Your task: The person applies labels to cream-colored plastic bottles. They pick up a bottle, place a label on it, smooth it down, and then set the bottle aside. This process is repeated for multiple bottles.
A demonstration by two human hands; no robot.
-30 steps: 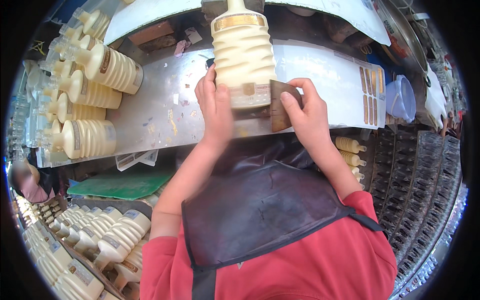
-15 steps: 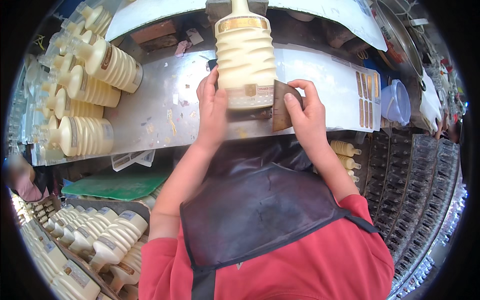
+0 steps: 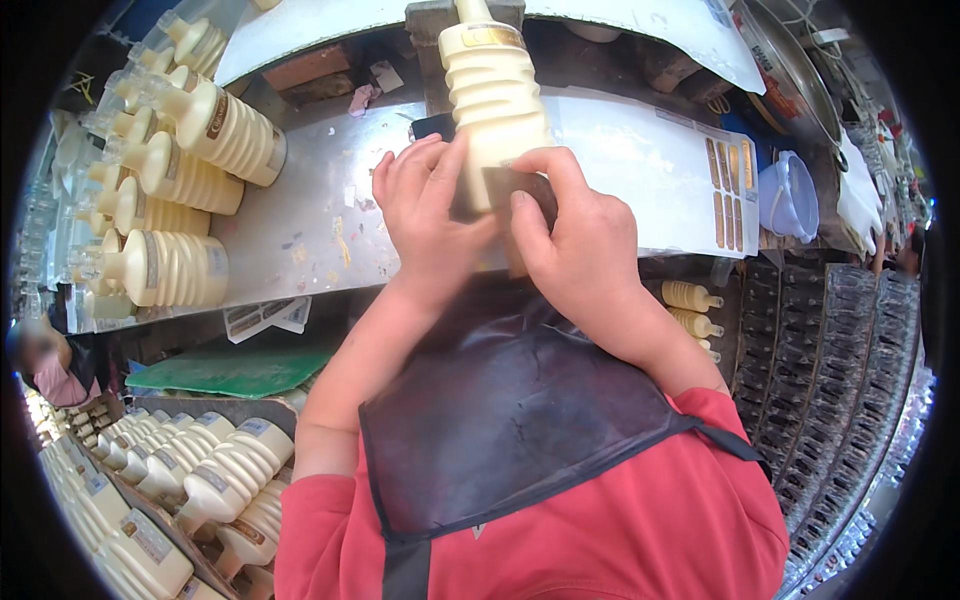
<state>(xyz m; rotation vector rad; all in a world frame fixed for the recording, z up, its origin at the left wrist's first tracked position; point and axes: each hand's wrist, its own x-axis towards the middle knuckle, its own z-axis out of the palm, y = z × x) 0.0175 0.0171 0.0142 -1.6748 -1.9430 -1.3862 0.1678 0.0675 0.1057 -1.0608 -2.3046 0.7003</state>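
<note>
A metal table (image 3: 325, 205) is spread across the work area, and its right half is covered by a white sheet (image 3: 625, 160) on which gold-and-brown labels (image 3: 724, 190) are carried near the far right end. Below the table, to the left, a green board (image 3: 235, 370) is seen. Along the table's left end, other cream bottles (image 3: 238, 135) are laid in a stack. In the middle, a ribbed cream bottle (image 3: 497, 95) is laid flat, its neck pointed away over a dark block (image 3: 428, 65). A pale blue bucket (image 3: 790, 198) is set just beyond the sheet's right edge. By the right hand (image 3: 585, 235), closed between thumb and bent fingers, a brown flat scraper (image 3: 530, 186) is pinched at the bottle's base end. The left hand (image 3: 425, 205) is held half open, fingers spread and bent, at the bottle's lower left edge; whether the bottle is gripped by it cannot be told through the blur.
</note>
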